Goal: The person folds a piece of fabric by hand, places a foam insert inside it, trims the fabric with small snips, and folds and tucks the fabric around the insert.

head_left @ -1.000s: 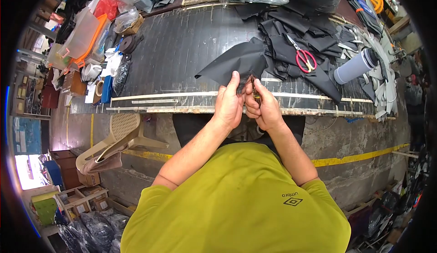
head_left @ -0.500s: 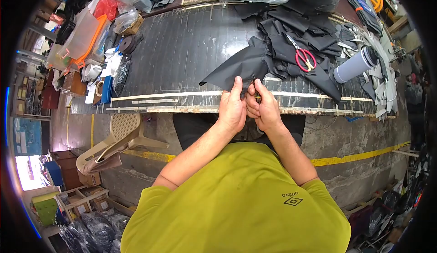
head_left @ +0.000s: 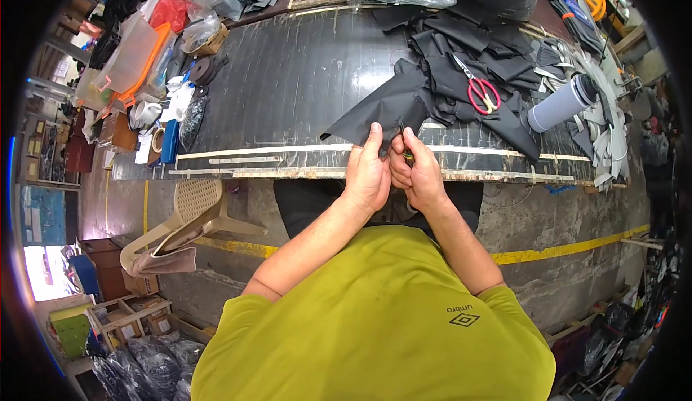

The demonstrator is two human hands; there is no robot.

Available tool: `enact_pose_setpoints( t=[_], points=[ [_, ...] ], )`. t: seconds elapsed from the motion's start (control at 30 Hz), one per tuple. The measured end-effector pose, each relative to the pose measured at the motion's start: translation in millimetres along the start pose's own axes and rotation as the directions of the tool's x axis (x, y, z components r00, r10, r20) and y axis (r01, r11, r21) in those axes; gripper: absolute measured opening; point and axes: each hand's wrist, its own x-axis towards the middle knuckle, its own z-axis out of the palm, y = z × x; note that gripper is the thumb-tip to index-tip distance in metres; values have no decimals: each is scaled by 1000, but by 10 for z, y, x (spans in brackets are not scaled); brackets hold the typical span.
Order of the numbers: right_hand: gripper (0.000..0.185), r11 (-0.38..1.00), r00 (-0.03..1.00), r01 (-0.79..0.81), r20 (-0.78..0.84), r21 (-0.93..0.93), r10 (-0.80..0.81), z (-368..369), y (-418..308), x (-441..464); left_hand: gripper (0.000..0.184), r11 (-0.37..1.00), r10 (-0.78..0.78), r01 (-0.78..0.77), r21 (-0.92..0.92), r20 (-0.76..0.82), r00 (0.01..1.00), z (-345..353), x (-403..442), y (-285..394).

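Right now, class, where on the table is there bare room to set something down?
The widest free patch of table lies between the black roll and the black cloth near the left hand. It is crowded at right, with more cloth, scissors, bottle and grey strips, and at left, around the blue box.

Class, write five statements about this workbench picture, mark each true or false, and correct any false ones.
1. The left hand and right hand are close together at a black fabric piece. True.
2. The right hand grips the red-handled scissors. False: it holds a small dark tool; the scissors lie on the dark fabric pile.
3. The bottle is right of the scissors. True.
4. The plastic chair is on the person's right. False: it is on the left.
5. The shirt is yellow-green. True.
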Motion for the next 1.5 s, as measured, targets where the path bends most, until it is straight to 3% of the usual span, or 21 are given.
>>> enact_pose_setpoints(
  t=[0.07, 0.27, 0.57, 0.77, 0.87, 1.23, 1.33, 1.4, 1.43, 1.5],
  points=[
    [40, 1000, 1000, -2, 1, 4, 2, -4, -9, -7, 38, 999, -37, 39, -12, 140, 989, -109, 16, 16],
    [40, 1000, 1000, 0, -6, -13, 0, 2, -11, -10, 34, 993, 104, -101, 54, -61, 993, 66, -7, -61],
    [41, 999, 999, 25, -24, -24, -25, 5, 31, 5, 32, 988, 146, -135, 70, -170, 975, 129, 16, -91],
    [41, 999, 999, 24, -37, -31, -25, 18, 37, 13, 27, 991, 117, -110, 73, -92, 989, 1, 17, -97],
    [40, 999, 999, 17, -46, -31, -19, 27, 23, 12, 25, 989, 139, -127, 73, -199, 970, 124, -6, -103],
    [41, 997, 999, 17, -46, -74, -20, -11, 43, 29, 29, 994, 90, -83, 72, -114, 989, -48, 54, -122],
    [40, 989, 998, 61, 41, -133, -56, -59, 53, 28, 32, 997, 72, -69, 22, -159, 985, 33, 86, -15],
    [38, 945, 978, 199, -3, -260, -207, -130, 118, -28, 33, 996, 89, -87, 16, -241, 967, 162, 94, 153],
    [37, 909, 960, 260, -18, -325, -281, -170, 126, -52, 33, 996, 89, -88, 15, -209, 974, 102, 123, 214],
    [32, 912, 928, 297, -138, -283, -345, -256, 19, -18, 31, 997, 81, -82, -1, -153, 985, -36, 173, 325]
  ],
)
